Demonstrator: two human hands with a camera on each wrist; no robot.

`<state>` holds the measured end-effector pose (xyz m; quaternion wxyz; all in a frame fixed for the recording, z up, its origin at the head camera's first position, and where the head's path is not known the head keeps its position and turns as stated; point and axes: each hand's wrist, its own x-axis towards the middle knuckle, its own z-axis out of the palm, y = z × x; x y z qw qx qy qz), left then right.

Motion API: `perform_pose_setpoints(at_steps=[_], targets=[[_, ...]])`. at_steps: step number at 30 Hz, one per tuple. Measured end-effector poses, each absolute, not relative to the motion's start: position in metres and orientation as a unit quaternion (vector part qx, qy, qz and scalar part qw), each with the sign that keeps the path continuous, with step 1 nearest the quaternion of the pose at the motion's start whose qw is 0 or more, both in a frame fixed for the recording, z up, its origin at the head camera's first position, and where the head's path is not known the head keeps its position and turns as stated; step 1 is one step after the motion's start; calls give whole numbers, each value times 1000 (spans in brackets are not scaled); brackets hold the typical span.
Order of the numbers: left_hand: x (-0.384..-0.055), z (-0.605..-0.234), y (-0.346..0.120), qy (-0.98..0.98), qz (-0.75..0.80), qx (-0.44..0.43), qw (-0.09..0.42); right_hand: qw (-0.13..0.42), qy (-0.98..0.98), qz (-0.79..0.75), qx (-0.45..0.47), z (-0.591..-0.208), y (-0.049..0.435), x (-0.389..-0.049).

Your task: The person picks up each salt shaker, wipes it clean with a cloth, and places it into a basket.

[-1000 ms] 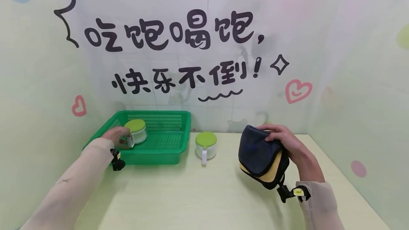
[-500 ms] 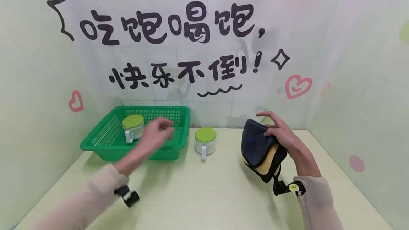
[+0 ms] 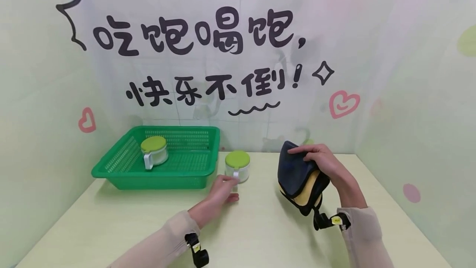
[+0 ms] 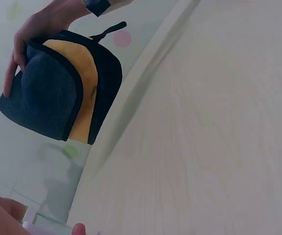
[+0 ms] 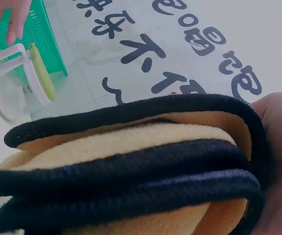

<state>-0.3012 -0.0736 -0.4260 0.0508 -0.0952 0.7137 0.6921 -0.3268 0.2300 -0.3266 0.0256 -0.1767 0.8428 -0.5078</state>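
Observation:
My left hand (image 3: 219, 193) reaches to the white handle of a clear jar (image 3: 243, 173) with a green lid, on the table right of the basket. Its fingertips are right at the handle, and the thumb stands apart below. In the right wrist view, the fingers of that hand (image 5: 14, 19) hang straight beside the handle (image 5: 6, 54). My right hand (image 3: 329, 164) grips a folded towel (image 3: 295, 173), dark blue and yellow with black edging, tilted over the table. The fingers lie over its top edge. The towel hides part of that hand in the right wrist view.
A green plastic basket (image 3: 156, 182) stands at the back left. Inside it, at the left, is a matching jar (image 3: 158, 155) with its handle toward me. Printed wall sheets (image 3: 223, 131) close off the back and both sides of the pale table (image 3: 260, 235).
My left hand has let go of the jar in the basket and moved right to the other jar's handle. My right hand holds the towel in nearly the same place; its lifted finger is back on it.

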Motion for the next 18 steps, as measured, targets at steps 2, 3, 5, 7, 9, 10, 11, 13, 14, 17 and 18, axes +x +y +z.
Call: perform_pose_setpoints(at_steps=[2,3,5,7,9,10,11,13,14,17,18], targets=[[-305,-428,-69,714,690,-112,41,28,842,-509,-178,-327,229,-327],[-307,-428,-67,715,688,-117,40,28,842,-508,-179,-327,230,-328],[-311,-428,-63,719,682,-124,40,28,842,-508,-178,-327,230,-329],[-315,-427,-60,728,674,-123,39,29,842,-508,-179,-328,229,-329],[-318,-428,-58,734,667,-121,38,29,843,-507,-180,-328,229,-329],[-319,-429,-58,735,667,-117,35,29,843,-506,-180,-328,228,-329],[-320,-430,-58,737,666,-113,34,28,844,-504,-182,-329,228,-329],[-322,-432,-58,736,668,-104,32,22,849,-497,-181,-329,228,-328],[-322,-433,-58,731,674,-100,32,16,851,-492,-182,-330,228,-328],[-323,-433,-59,713,695,-90,32,-6,855,-486,-179,-331,227,-328],[-323,-432,-59,705,703,-86,33,-13,856,-486,-176,-332,227,-328]])
